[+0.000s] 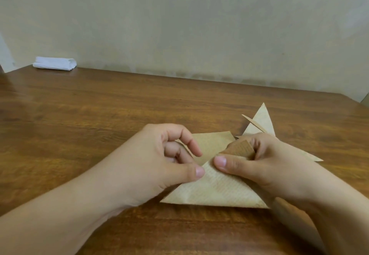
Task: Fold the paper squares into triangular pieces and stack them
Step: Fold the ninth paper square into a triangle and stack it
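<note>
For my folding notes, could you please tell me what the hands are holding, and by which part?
Both hands hold the brown paper square at its raised top corner: the right hand pinches that curled tip, and the left hand sets its thumb beside it.

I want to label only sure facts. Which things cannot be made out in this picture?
- Head view: how many pieces the stack holds; the right hand covers its near part.
- Paper: its folds under the left hand and the right hand.
- White bundle: too far to identify.
</note>
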The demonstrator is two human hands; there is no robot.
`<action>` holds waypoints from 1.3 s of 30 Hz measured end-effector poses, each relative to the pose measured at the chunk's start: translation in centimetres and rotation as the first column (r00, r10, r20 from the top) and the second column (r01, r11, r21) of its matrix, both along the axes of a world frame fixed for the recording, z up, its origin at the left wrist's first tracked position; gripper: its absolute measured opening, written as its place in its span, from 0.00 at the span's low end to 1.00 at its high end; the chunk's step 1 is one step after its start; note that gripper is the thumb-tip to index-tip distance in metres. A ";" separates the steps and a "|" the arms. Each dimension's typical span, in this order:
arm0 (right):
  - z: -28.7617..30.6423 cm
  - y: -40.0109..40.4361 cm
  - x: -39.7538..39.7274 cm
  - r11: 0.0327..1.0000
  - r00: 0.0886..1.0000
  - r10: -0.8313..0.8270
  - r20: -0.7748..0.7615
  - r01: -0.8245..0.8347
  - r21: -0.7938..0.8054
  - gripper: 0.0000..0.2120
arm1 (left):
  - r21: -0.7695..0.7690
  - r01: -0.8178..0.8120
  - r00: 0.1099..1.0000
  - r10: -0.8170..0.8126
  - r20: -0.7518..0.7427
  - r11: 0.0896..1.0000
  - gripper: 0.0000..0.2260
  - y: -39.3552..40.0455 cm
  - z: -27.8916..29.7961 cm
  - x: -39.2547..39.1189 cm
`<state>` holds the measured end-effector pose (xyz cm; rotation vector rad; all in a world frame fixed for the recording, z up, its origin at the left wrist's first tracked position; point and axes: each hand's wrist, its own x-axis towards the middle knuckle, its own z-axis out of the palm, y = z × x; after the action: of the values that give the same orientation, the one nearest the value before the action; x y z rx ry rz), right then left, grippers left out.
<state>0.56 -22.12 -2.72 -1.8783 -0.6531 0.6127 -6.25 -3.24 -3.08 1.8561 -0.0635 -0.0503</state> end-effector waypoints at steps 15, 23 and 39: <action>-0.2 -0.9 0.4 0.987 0.997 -0.056 0.059 0.065 -0.145 0.18 | -0.014 -0.068 0.996 0.069 0.061 0.998 0.12 -0.2 -0.4 -0.1; 0.1 -0.7 0.4 0.912 0.977 0.008 0.212 0.080 -0.403 0.13 | 0.279 0.063 0.997 -0.048 -0.061 0.958 0.08 -0.1 -0.9 -0.1; 1.1 1.0 -0.2 0.680 0.914 0.182 0.362 0.149 -0.718 0.11 | 0.737 0.411 0.890 -0.411 -0.198 0.536 0.25 0.8 -0.8 -0.2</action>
<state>0.32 -21.15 -1.59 -2.8305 -0.7532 0.5339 -6.45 -2.45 -3.86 2.6705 -0.5710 -0.4828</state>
